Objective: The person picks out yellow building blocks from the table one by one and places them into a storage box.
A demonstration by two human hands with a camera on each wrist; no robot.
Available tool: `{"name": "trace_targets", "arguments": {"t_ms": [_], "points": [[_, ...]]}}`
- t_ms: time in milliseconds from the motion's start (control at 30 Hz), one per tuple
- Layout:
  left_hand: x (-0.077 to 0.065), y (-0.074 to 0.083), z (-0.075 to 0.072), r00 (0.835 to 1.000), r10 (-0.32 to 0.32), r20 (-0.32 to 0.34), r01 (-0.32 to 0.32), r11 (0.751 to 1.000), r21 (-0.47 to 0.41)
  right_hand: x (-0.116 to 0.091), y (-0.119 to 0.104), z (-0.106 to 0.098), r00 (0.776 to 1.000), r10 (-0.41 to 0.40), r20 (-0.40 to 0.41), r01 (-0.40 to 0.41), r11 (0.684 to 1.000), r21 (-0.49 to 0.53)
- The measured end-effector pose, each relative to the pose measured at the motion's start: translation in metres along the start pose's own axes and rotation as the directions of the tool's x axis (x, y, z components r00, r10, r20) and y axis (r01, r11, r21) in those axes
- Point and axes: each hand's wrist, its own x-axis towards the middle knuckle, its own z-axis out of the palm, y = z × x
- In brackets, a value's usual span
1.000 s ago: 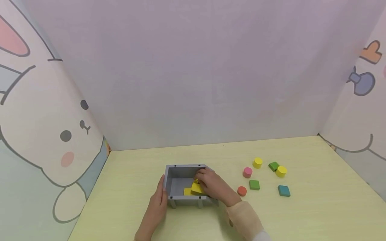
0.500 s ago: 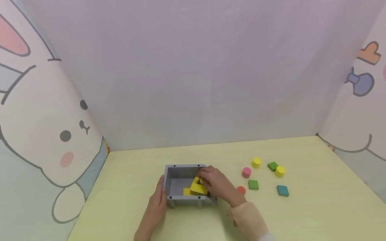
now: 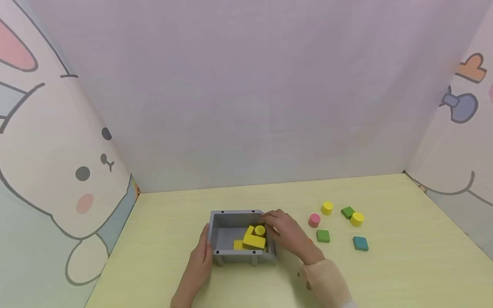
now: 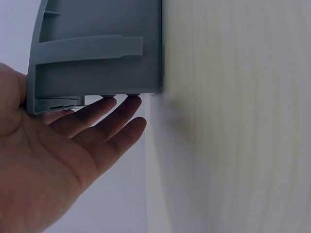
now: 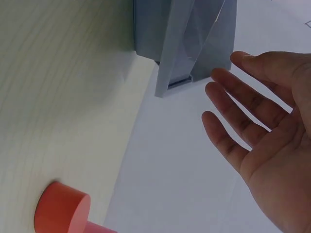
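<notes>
Bin (image 3: pixel 227 236) stands on the tabletop (image 3: pixel 173 226), blocks (image 3: pixel 253 242) inside, mostly toward its right end. Left hand (image 3: pixel 202 253) lies against the left wall; right hand (image 3: pixel 286 233) is at the right end. Loose pieces (image 3: pixel 323 236) lie further right. A backdrop (image 3: pixel 246 98) hangs behind.

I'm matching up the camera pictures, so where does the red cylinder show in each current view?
Right wrist: the red cylinder is at bottom left.
Head: right of and below centre, just a sliver peeking out beside the right arm.
Left wrist: not in it.
Shared landmark: the grey bin, visible in all three.
</notes>
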Motion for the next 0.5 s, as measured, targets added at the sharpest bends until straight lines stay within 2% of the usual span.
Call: {"name": "trace_targets", "arguments": {"t_ms": [500], "points": [[0.0,0.002,-0.002,1.0,-0.004,0.015,0.004,1.0,-0.005,-0.014,0.026,-0.008,0.991,0.068,-0.112,-0.071,0.997,-0.023]]}}
